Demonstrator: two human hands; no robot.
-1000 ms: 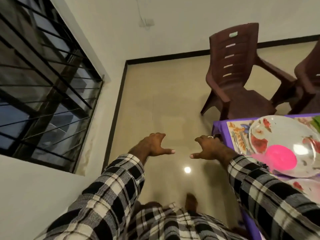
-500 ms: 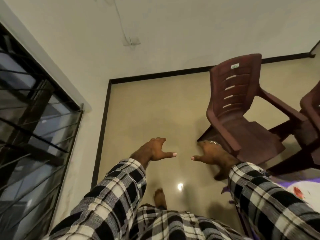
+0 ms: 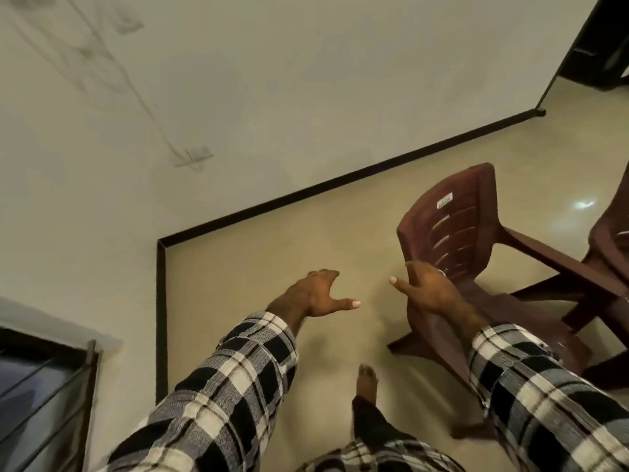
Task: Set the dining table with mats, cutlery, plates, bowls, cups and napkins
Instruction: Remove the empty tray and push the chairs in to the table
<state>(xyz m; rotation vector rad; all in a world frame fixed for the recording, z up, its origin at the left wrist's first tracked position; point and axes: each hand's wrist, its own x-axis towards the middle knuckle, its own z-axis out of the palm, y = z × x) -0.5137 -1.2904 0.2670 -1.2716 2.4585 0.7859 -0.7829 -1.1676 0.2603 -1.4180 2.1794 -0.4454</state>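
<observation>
Both hands empty, fingers loosely spread: left hand (image 3: 315, 294), right hand (image 3: 429, 291). No tableware or tabletop visible; the brown plastic chair (image 3: 476, 240) sits nearest the right grip.

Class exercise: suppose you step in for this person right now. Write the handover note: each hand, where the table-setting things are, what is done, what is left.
Left hand: open, holding nothing, thumb out.
Right hand: open, holding nothing, in front of the brown plastic chair.
Job's things: none in view; no table, mats, plates or cutlery show here, only floor, wall, a window and a second chair at the right edge.
Done: cannot be judged from this view.
Left: turn toward the table and check what is missing.
</observation>
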